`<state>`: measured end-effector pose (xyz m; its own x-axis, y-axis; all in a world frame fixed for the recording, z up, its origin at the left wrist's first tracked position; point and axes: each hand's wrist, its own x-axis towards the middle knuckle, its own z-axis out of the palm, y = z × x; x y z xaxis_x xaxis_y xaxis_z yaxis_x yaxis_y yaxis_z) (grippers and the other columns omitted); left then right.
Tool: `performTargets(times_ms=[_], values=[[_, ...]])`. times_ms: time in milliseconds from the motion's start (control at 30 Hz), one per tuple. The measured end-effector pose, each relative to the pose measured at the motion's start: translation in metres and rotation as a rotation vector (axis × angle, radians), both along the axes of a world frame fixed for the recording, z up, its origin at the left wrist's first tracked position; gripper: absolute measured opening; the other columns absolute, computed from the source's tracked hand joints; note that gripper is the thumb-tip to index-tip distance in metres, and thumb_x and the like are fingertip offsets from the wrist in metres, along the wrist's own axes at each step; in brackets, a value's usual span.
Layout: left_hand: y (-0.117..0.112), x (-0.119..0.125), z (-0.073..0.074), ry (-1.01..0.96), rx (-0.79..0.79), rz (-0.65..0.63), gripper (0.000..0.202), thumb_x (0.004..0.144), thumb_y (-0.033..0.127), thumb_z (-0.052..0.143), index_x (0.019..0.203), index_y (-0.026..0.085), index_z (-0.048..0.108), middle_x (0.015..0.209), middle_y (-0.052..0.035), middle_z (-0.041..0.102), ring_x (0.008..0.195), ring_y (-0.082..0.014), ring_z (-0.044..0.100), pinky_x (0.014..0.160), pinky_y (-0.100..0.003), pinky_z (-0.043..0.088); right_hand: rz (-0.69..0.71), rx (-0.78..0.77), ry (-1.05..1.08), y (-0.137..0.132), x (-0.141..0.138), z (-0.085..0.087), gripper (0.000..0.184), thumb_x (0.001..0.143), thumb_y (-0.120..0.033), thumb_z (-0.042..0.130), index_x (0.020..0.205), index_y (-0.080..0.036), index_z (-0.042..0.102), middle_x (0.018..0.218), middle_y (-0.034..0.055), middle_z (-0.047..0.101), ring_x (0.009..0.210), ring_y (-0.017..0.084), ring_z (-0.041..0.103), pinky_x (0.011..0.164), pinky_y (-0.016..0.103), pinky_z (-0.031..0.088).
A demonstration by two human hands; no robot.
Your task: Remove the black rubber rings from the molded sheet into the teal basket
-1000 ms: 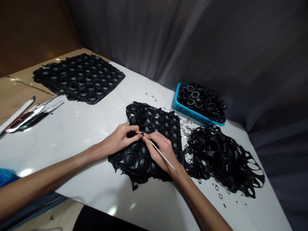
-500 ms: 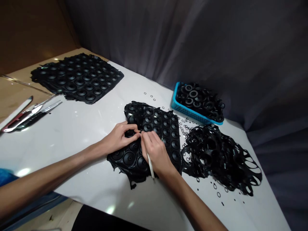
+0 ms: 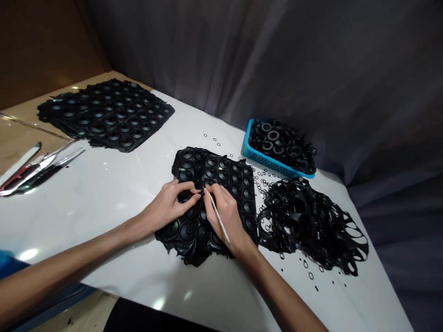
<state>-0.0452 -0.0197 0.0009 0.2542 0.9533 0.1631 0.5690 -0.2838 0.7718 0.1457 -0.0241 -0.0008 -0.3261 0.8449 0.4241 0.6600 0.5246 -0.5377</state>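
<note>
A black moulded rubber sheet point(image 3: 224, 180) with rows of round cups lies on the white table point(image 3: 110, 193) in front of me. My left hand point(image 3: 169, 203) rests on its left part, fingers pinched on the rubber near the middle. My right hand point(image 3: 224, 214) meets it there, fingers closed round a thin white stick point(image 3: 218, 217) whose tip touches the sheet at the pinch point. The stick's back end runs over my right hand toward the wrist.
A second cupped rubber sheet point(image 3: 107, 115) lies at the far left. A blue basket point(image 3: 263, 159) of black rings stands at the back right, beside a heap of black rubber offcuts point(image 3: 311, 221). Small loose rings point(image 3: 263, 182) dot the table. Hand tools point(image 3: 38, 166) lie at the left edge.
Both hands stay at the same spot on the sheet. The stick's back end has swung to a different angle over my right hand. The near edge of the sheet has bunched up slightly.
</note>
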Motion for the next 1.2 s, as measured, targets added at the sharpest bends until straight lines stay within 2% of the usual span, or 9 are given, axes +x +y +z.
performTargets(times_ms=[67,167,333,467,667,900,1000,1100,1200], values=[[0.0,0.0,0.001,-0.013,-0.028,0.014,0.028,0.098,0.046,0.061,0.088,0.023,0.073,0.079,-0.0015,0.072,0.07,-0.0204,0.058,0.069,-0.033,0.045,0.033,-0.054,0.126,-0.001,0.007,0.003,0.014,0.106,-0.021,0.053,0.095,-0.024,0.061,0.091,0.0037,0.073,0.086,0.02,0.071,0.082,0.032,0.058],[-0.001,0.0,0.002,-0.025,-0.063,0.026,0.029,0.098,0.048,0.061,0.089,0.024,0.074,0.077,-0.0015,0.069,0.072,-0.0214,0.059,0.069,-0.033,0.045,0.068,-0.093,0.205,-0.005,0.017,0.007,0.01,0.104,-0.023,0.06,0.097,-0.024,0.066,0.093,0.003,0.076,0.087,0.019,0.074,0.084,0.032,0.06],[-0.001,0.0,0.001,-0.029,-0.077,0.001,0.028,0.099,0.046,0.058,0.091,0.024,0.073,0.084,-0.0027,0.072,0.079,-0.023,0.06,0.074,-0.035,0.046,0.145,-0.126,0.227,-0.007,0.02,0.008,0.01,0.104,-0.024,0.061,0.098,-0.023,0.069,0.095,0.0031,0.077,0.089,0.018,0.075,0.086,0.031,0.06],[0.0,0.0,0.0,-0.015,-0.093,0.016,0.029,0.099,0.048,0.058,0.093,0.023,0.073,0.085,-0.004,0.07,0.08,-0.0236,0.059,0.074,-0.035,0.045,0.149,-0.166,0.228,-0.005,0.019,0.005,0.01,0.104,-0.026,0.061,0.099,-0.024,0.069,0.098,0.0032,0.077,0.094,0.018,0.075,0.092,0.032,0.06],[0.0,0.0,0.0,-0.017,-0.076,0.007,0.03,0.099,0.047,0.058,0.094,0.023,0.074,0.087,-0.0038,0.072,0.081,-0.0235,0.059,0.076,-0.036,0.045,0.165,-0.149,0.237,-0.004,0.019,0.004,0.008,0.104,-0.022,0.061,0.1,-0.023,0.068,0.1,0.0034,0.078,0.094,0.018,0.074,0.09,0.031,0.058],[-0.001,0.001,0.0,0.002,-0.063,0.01,0.029,0.099,0.044,0.057,0.093,0.022,0.074,0.082,-0.0039,0.069,0.078,-0.0223,0.057,0.073,-0.034,0.044,0.144,-0.153,0.201,-0.003,0.017,0.004,0.008,0.104,-0.024,0.062,0.1,-0.023,0.069,0.092,0.0022,0.073,0.084,0.017,0.068,0.085,0.03,0.056],[0.0,0.001,0.0,0.014,-0.053,-0.007,0.029,0.1,0.043,0.056,0.093,0.022,0.074,0.08,-0.004,0.069,0.076,-0.022,0.057,0.072,-0.034,0.044,0.13,-0.179,0.168,-0.003,0.017,0.005,0.012,0.104,-0.025,0.062,0.114,-0.022,0.067,0.092,0.002,0.07,0.08,0.017,0.065,0.083,0.03,0.056],[0.0,0.0,-0.001,0.013,-0.025,-0.015,0.029,0.099,0.042,0.055,0.093,0.021,0.074,0.078,-0.0041,0.068,0.074,-0.0214,0.055,0.071,-0.033,0.043,0.156,-0.17,0.087,-0.004,0.015,0.01,0.017,0.107,-0.024,0.057,0.122,-0.021,0.065,0.1,0.0049,0.071,0.091,0.019,0.066,0.088,0.033,0.056],[0.0,0.0,-0.002,0.011,-0.006,-0.011,0.029,0.099,0.042,0.056,0.094,0.02,0.075,0.078,-0.0047,0.067,0.074,-0.0212,0.056,0.07,-0.033,0.043,0.184,-0.125,-0.051,-0.006,0.011,0.016,0.018,0.109,-0.019,0.048,0.117,-0.02,0.064,0.11,0.0091,0.072,0.104,0.023,0.066,0.094,0.038,0.055]])
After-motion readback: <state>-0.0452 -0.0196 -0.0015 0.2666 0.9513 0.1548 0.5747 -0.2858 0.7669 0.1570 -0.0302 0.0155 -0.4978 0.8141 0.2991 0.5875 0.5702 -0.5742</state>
